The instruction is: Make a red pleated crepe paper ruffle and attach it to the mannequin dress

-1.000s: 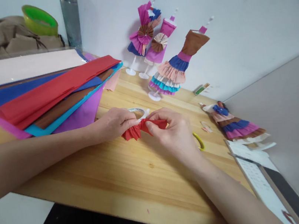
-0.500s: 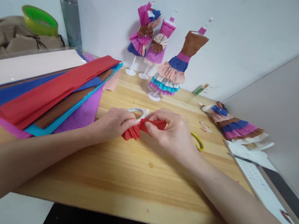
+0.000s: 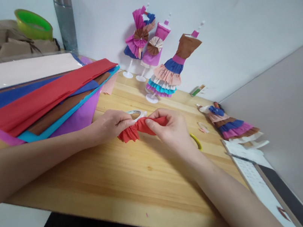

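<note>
Head view: my two bare hands meet low over a wooden tabletop (image 3: 107, 180), just in front of the tape roll (image 3: 135, 114).
Left hand (image 3: 110, 125): closed in a fingertip pinch on the fanned end of the red pleated paper (image 3: 131, 132), close against the near side of the tape roll.
Right hand (image 3: 172, 131): fingers curled shut on the paper's other end, just right of the tape roll.
Red pleated paper: spans both hands in front of the tape roll; I cannot tell whether it rests on the wood.
Reason for hold: pinching both ends, I judge, keeps the pleats gathered; either end let go would likely spring open.
Crepe sheets (image 3: 41, 99): fanned stack left of the tape roll, tips pointing toward it.
Paper dresses (image 3: 166, 71): upright on stands behind the tape roll, near the wall.
Yellow loop (image 3: 197, 141): right of the tape roll, partly hidden by my right wrist.
Open room: bare wood in front of the tape roll, out to the near edge.
Crowded side: far right of the tape roll, a lying paper dress (image 3: 230, 126) and a ruled board (image 3: 261, 184) sit at the tabletop's edge.
</note>
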`<action>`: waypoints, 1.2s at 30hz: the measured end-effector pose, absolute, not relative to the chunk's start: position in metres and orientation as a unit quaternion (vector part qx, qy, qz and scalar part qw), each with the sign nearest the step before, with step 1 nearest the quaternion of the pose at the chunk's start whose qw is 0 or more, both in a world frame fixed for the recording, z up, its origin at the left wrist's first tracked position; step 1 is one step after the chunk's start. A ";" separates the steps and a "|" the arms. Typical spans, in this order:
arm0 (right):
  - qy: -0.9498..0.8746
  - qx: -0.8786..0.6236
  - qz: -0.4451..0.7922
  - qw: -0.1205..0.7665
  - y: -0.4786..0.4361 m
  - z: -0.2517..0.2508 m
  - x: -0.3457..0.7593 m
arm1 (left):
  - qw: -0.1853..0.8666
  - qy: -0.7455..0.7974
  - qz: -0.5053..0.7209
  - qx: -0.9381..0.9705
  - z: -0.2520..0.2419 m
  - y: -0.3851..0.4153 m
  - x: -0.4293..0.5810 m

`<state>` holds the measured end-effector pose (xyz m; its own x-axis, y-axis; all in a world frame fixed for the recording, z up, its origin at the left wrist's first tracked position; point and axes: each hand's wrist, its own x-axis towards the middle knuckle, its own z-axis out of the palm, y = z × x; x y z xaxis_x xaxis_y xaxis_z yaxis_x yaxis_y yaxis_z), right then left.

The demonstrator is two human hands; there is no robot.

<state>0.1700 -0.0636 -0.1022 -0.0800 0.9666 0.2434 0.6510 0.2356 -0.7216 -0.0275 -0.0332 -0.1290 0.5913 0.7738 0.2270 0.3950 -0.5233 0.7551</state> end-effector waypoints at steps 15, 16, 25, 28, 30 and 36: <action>-0.738 -0.538 0.215 0.346 -0.059 -0.104 0.176 | 0.401 0.347 0.287 0.798 -0.128 -0.035 -0.029; -0.739 -0.538 0.213 0.344 -0.059 -0.105 0.176 | 0.401 0.347 0.288 0.797 -0.127 -0.035 -0.029; -0.736 -0.530 0.241 0.344 -0.058 -0.109 0.175 | 0.494 0.325 0.277 0.757 -0.126 -0.034 -0.027; -0.739 -0.523 0.235 0.353 -0.059 -0.110 0.175 | 0.521 0.309 0.269 0.749 -0.125 -0.033 -0.029; -0.743 -0.519 0.226 0.358 -0.060 -0.110 0.175 | 0.516 0.305 0.272 0.753 -0.123 -0.033 -0.029; -0.751 -0.505 0.217 0.364 -0.062 -0.109 0.173 | 0.497 0.327 0.273 0.756 -0.120 -0.037 -0.028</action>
